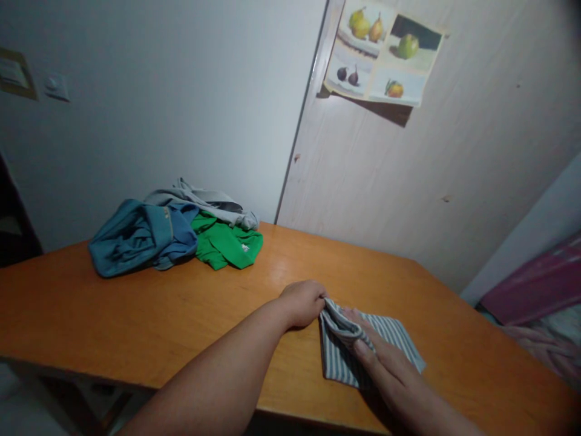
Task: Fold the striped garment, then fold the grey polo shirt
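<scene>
Fingers of left hand (305, 304): pinched on a corner of grey-striped cloth (339, 356), folded, on orange table (218, 306); right hand (379, 357): thumb and fingers clamped about its fold. Beyond: green garment (227, 243), white mark (245, 247) unreadable. Wall (376, 181): fruit print (384, 54).

Orange wooden table (204, 321) — striped cloth (393, 330) near the front edge; crumpled garment heap (179, 236) at back left.

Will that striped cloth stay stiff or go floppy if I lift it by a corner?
Probably floppy: the striped cloth bends softly into a curl beside the left hand. It's likely light, being just folded fabric. Rolling seems unlikely, since it lies mostly flat on the table.
</scene>
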{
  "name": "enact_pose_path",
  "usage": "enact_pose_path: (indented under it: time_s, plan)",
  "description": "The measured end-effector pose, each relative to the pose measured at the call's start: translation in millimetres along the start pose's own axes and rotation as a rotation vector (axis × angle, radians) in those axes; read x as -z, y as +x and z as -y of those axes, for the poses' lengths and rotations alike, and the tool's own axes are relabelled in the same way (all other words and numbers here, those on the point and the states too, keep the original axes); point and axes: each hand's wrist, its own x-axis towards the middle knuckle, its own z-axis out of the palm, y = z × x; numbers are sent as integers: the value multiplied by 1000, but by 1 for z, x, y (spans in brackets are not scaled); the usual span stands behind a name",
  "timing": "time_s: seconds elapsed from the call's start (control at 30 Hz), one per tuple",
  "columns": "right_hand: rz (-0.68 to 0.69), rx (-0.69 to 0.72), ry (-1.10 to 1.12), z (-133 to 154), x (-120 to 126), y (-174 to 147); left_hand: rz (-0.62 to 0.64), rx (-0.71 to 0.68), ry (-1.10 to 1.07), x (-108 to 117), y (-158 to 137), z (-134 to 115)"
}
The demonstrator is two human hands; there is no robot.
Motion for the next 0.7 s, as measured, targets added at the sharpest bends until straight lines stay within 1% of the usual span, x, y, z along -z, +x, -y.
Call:
enact_pose_path:
  time_s: [0.1, 0.2, 0.3, 0.37, 0.5, 0.57, 0.7]
  plan:
    - [48, 60, -132, -2, -2, -1, 7, 2, 64, 0, 0, -1]
    - [69, 103, -215, -3, -2, -2, 19, -8, 36, 1, 0, 1]
    - [74, 108, -237, -3, -2, -3, 16, -29, -32, 1, 0, 3]
    - [78, 105, -246, -2, -2, -2, -1, -30, -26, 0, -1, 2]
    - [106, 113, -244, 4, 0, -2, -47, 49, 19, -2, -1, -2]
    - [130, 108, -236, 7, 1, -1, -47, 59, 11, -2, 0, -2]
    - [159, 92, -239, 11, 2, 0, -30, 50, -119, -2, 4, 4]
